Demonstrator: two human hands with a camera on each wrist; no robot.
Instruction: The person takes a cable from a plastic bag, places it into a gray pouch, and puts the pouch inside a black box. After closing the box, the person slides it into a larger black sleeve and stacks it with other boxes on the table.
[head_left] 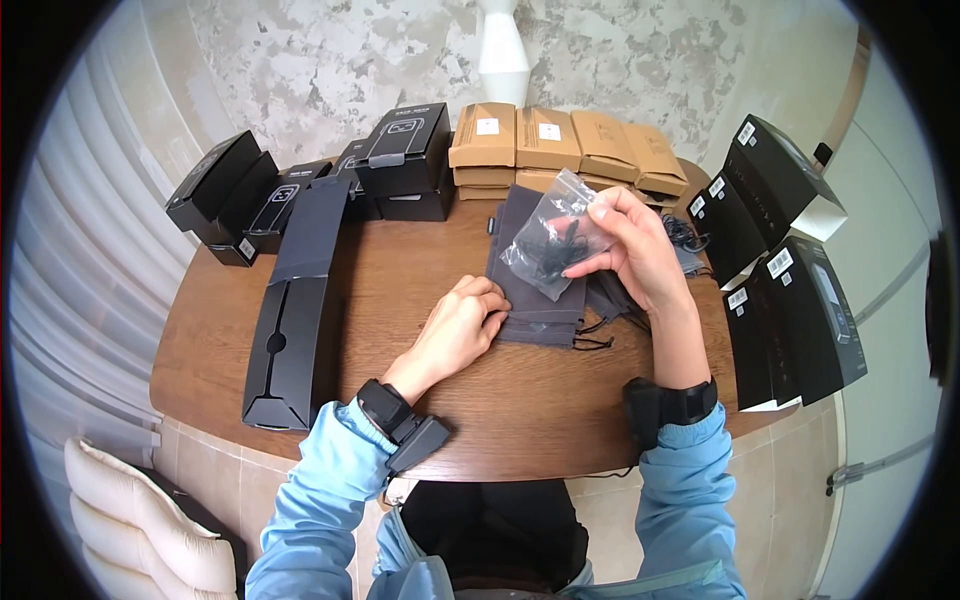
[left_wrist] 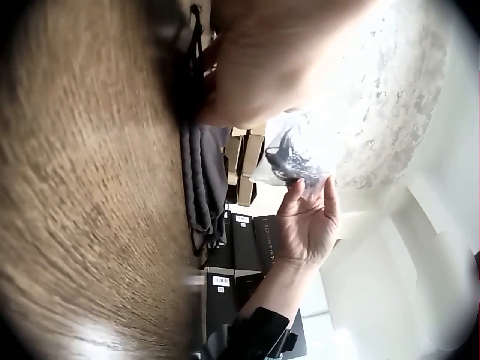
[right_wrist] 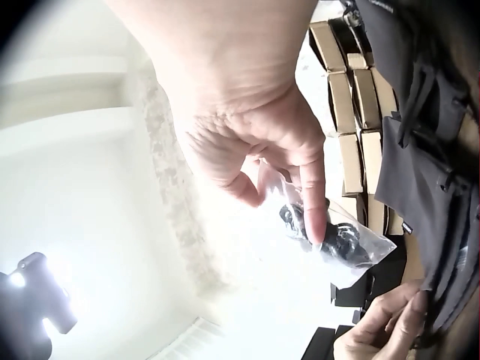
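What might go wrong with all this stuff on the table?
The clear bag might slip, since the right hand pinches it up in the air. The loose strings on the gray pouches could tangle or snag. And the long black box sits close to the table's front edge, beside the left sleeve, so a bump might knock it off.

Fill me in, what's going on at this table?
A person's right hand holds up a clear plastic bag with dark contents, above gray drawstring pouches on the table. The left hand holds the pouches' edge. Black boxes stand at both sides, brown cardboard boxes along the back.
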